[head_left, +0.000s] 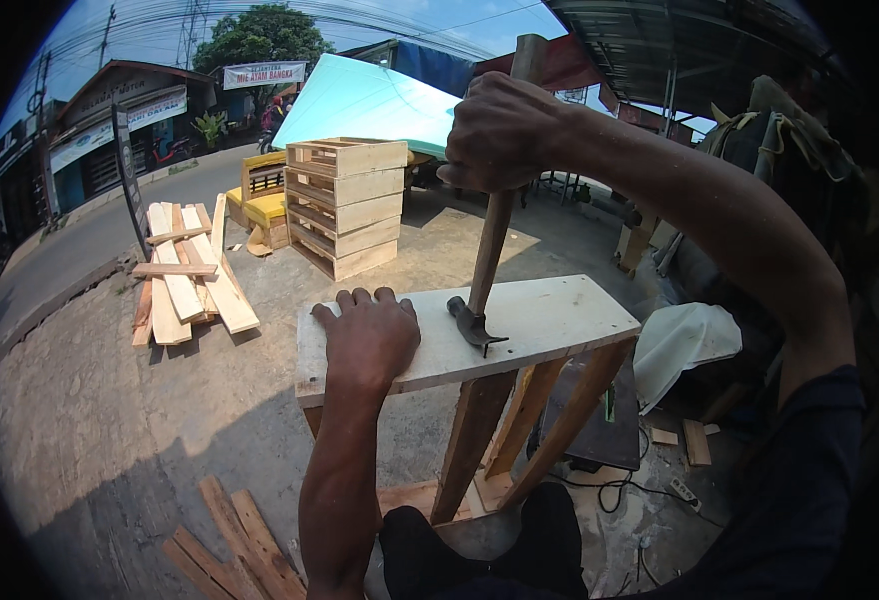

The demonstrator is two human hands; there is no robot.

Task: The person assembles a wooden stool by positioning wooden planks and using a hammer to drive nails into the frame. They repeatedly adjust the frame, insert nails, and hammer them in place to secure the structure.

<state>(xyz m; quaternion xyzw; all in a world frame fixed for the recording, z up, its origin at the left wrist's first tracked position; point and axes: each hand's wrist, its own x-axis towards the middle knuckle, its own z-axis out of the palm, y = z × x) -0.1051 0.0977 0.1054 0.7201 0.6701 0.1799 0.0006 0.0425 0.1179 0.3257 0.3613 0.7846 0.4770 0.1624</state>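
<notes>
My right hand (499, 132) is wrapped round the upper part of the wooden handle of a claw hammer (487, 250). The hammer stands nearly upright, its dark head down at the pale top board of a wooden frame (549, 318) and its claw turned to the right. Whether nail or wood is caught in the claw is too small to tell. At the board's left end my left hand (367, 340) grips it, fingers bent over the far edge and their tips hidden. Brown slats run down from the board between my knees.
Slatted wooden crates (369, 225) stand stacked ahead, beside yellow-cushioned furniture (264, 208). Loose planks (189, 275) lie in a pile at left, with more boards (239, 540) at lower left. A dark low table (589, 420), black cables (614, 485) and a power strip (684, 490) are at right.
</notes>
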